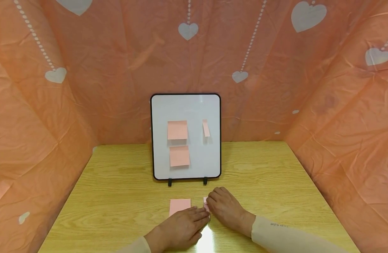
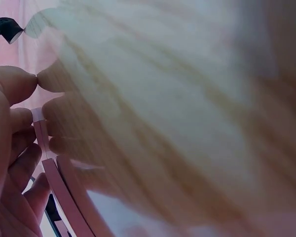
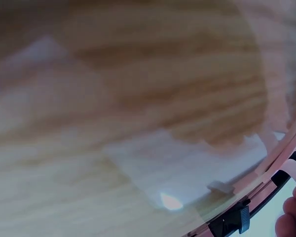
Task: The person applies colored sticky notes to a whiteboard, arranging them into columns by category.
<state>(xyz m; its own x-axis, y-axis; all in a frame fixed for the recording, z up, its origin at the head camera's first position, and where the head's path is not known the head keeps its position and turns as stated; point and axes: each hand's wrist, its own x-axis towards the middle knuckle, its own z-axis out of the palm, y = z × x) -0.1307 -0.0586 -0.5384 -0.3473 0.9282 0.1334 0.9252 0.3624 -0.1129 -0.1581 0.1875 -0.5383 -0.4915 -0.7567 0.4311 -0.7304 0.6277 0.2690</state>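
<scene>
A narrow pink sticky-note pad lies on the table below the whiteboard. My left hand rests with its fingers extended, their tips touching this pad, and partly covers a square pink sticky-note pad beside it. At the narrow pad's right edge, my right hand has curled fingers and pinches a narrow sticky note near the pad's top. In the right wrist view, a pale strip of that sticky note stands by the fingers. The left wrist view shows the left fingers low along both pads.
Behind the pads a black-framed whiteboard stands on small black feet. It bears two square pink notes at its left and one narrow note at its right. Orange cloth with hearts surrounds the wooden table.
</scene>
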